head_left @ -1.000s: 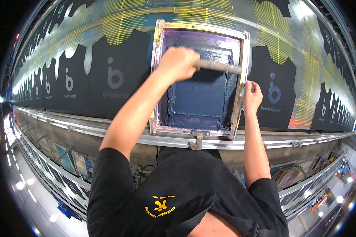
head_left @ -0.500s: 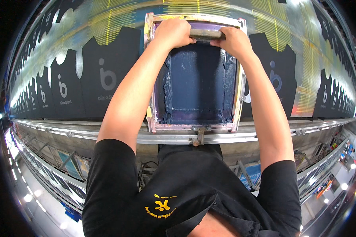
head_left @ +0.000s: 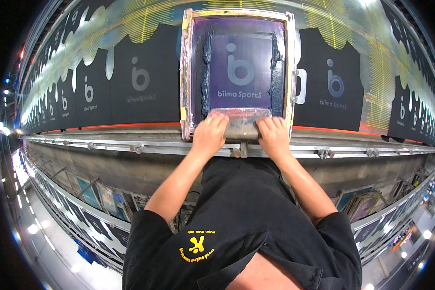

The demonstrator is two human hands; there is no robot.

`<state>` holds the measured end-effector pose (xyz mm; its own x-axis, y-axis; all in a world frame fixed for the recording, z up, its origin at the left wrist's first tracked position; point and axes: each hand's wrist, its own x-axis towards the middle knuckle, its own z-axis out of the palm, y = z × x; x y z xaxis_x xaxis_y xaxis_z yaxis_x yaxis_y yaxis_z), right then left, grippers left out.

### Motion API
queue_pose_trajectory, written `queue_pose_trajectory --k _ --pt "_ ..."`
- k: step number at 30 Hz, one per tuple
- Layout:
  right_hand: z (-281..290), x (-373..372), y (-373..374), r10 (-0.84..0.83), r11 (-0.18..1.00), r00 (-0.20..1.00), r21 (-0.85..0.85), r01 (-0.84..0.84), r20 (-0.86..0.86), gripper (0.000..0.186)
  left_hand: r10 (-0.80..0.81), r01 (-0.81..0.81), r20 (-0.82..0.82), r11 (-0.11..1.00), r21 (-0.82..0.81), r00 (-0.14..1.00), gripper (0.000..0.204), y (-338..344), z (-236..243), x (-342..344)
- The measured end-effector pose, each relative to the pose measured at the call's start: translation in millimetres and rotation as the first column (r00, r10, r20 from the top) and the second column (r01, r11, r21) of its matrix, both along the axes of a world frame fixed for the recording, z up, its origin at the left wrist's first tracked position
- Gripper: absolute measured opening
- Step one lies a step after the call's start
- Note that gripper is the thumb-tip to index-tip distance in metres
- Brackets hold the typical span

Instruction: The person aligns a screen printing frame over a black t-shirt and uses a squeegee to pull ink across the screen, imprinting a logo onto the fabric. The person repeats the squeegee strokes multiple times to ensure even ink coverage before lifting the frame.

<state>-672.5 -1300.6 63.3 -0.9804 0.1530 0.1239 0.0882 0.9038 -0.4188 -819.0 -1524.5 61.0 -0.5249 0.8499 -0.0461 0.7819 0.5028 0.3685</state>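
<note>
Two hands [head_left: 242,135] grip a scraper [head_left: 247,126] at the near end of a printing frame [head_left: 184,72]

Nearest, on the person's side of the frame, is a black shirt [head_left: 237,203] with a yellow badge [head_left: 196,245], its lower part cut off by the picture's edge. Between shirt and frame runs a metal rail [head_left: 169,150]; beneath it, racks of flat panels [head_left: 88,192] sit in shadow, hard to make out.

The scraper lies across the frame's near end, inside its side bars. The left hand [head_left: 210,134] is clamped on its left end and the right hand [head_left: 273,136] on its right end, fingers together and curled over the top; the thumbs are out of sight. Hands and scraper hide much of the frame's near bar.

Beyond the scraper, the frame's purple mesh [head_left: 260,50] shows a pale rounded emblem [head_left: 241,70] above a line of lettering; whether these are in the mesh or seen through it, I cannot tell. Thick dark ink [head_left: 206,72] is ridged along both sides.

Left of the frame lies a black cloth piece [head_left: 145,72] with a grey emblem; right of it, another black piece [head_left: 326,96]. A white shape [head_left: 301,87] just beside the frame's right bar is partly hidden. Farther out both ways, similar pieces shrink into a blur. Past the frame's far bar, the yellow-lined table [head_left: 147,19] is cut off.
</note>
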Motion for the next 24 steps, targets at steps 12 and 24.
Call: queue_pose_trajectory --k 12,24 --pt "43.6 -135.2 100.1 -0.052 0.999 0.964 0.000 0.054 0.260 0.040 -0.160 0.222 0.229 0.936 -0.274 0.960 0.047 118.7 59.9 -174.3" --pt "-0.2 -170.0 104.1 -0.147 0.983 0.983 0.129 0.132 0.113 0.033 -0.057 0.063 0.038 0.984 -0.166 0.998 0.032 129.9 7.4 -184.7"
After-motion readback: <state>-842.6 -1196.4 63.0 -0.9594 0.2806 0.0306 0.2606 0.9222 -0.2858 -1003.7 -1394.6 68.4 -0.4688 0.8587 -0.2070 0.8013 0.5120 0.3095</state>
